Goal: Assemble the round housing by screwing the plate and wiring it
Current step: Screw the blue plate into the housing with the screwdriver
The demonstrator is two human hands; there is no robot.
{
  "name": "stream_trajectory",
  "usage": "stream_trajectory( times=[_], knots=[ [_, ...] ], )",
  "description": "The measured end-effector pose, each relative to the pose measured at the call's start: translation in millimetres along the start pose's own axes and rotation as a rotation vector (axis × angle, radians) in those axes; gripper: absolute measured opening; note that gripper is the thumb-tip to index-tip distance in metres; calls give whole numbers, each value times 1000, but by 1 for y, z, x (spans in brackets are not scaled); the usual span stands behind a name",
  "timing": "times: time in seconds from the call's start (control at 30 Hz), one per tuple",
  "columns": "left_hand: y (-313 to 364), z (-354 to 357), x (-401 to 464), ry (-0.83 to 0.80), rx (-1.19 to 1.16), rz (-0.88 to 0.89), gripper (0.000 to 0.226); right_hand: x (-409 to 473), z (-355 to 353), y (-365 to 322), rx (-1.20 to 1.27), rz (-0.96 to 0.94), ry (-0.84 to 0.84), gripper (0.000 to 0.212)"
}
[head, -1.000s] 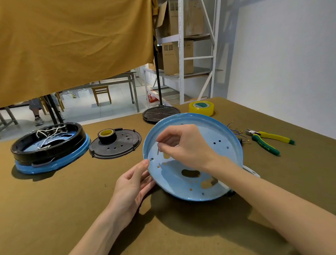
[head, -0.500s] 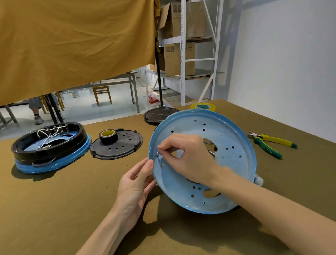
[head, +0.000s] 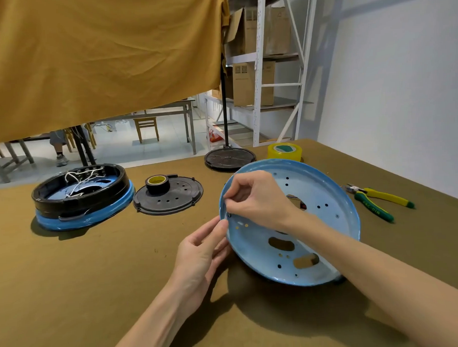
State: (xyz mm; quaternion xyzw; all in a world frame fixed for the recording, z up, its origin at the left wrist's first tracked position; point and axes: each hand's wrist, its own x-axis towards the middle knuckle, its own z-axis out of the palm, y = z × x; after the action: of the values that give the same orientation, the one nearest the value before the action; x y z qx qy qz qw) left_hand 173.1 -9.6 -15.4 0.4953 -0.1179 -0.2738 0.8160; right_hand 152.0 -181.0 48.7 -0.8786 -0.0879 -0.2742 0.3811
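- Blue plate (head: 319, 222) has been tipped up steeper than 1 s ago; near edge rests on the table (head: 70, 298), far rim raised, open face toward the camera.
- Right hand (head: 255, 198) has shifted to the plate's left rim; fingertips are pinched at a small hole there. Pinched item is too small to identify, likely a screw.
- Left hand (head: 202, 253) is kept just outside that rim, fingers extended and touching the edge from behind.
- Judged: 1 fastener is being started; wiring not yet begun.
- Round housing (head: 82, 198), black over blue with white wires inside, sits well left of both hands.
- Pliers (head: 376, 201) lie right of the plate; handle lettering not readable. No other text is legible.
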Motion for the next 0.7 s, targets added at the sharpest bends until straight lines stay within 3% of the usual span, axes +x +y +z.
stream_trajectory(
  times=[0.13, 0.3, 0.7],
  knots=[
    [0, -2, 3, 19, -62, -55, 55, -4, 2, 9, 6, 35, 7, 6],
    [0, -5, 6, -5, -58, -92, 44, -8, 6, 7, -127, -147, -97, 6],
    [-3, -6, 8, 4, -123, -150, 49, -2, -1, 19, -59, 22, -106, 8]
  ],
)
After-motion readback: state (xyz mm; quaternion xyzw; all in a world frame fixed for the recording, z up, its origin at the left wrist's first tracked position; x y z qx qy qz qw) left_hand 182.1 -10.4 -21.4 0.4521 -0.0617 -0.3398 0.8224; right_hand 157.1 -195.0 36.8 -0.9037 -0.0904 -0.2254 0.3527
